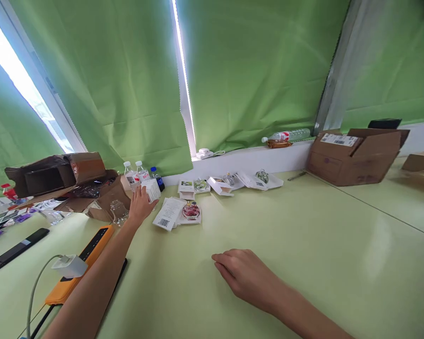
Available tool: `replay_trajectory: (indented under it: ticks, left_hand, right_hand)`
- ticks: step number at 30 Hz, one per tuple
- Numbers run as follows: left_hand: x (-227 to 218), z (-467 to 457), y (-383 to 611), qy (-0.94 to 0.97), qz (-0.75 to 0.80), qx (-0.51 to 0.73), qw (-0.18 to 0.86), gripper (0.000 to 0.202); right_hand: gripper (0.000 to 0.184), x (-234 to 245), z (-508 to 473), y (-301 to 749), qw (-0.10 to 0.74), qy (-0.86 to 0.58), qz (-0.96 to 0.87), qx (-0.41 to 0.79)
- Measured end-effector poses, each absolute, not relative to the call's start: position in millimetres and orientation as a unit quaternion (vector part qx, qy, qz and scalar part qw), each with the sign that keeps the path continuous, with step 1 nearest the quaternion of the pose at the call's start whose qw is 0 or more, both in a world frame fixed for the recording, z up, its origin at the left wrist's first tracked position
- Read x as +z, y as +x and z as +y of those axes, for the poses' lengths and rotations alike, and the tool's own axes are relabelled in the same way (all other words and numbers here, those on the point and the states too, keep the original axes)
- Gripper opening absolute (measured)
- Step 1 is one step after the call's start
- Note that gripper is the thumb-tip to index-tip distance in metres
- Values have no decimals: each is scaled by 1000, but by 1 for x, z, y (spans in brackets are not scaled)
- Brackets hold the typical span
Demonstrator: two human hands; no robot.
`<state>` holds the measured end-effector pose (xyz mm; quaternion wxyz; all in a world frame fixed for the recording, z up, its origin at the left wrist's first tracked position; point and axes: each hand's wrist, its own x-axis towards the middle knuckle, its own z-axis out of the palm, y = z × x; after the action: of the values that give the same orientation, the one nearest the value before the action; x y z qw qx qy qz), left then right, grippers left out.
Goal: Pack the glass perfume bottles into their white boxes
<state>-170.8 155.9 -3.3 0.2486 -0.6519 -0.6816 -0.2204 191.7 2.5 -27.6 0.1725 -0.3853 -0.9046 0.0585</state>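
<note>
Out at the far left of the table, my left hand (140,206) has its fingers and thumb around a small white box (151,189), just in front of the bottles. My right hand (240,269) rests on the bare table surface, palm down, its fingers curled together, and no object shows in it. Between the hands and the wall lies a flat white box (168,213) with a barcode, beside a red glass perfume bottle (191,211). Behind it stand a green-toned glass bottle (200,184), a clear one (229,179) and a dark green one (262,176), each by a white carton.
An orange power strip (99,242) with a white charger (69,266) lies under my left forearm. Opened cardboard boxes (88,169) stand at left, and another carton (346,160) at right. A plastic bottle (297,135) lies on the sill. A black phone-like slab (17,248) sits far left.
</note>
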Motion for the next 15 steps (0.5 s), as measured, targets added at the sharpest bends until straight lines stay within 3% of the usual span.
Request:
replay_trajectory:
  ticks: [7, 15]
  left_hand:
    - [8, 106, -93, -679, -655, -265, 201, 36]
    - [-34, 63, -29, -726, -661, -170, 83, 32]
  right_hand:
    - [30, -26, 3, 192, 172, -387, -904, 57]
    - [33, -24, 8, 195, 179, -405, -895, 53]
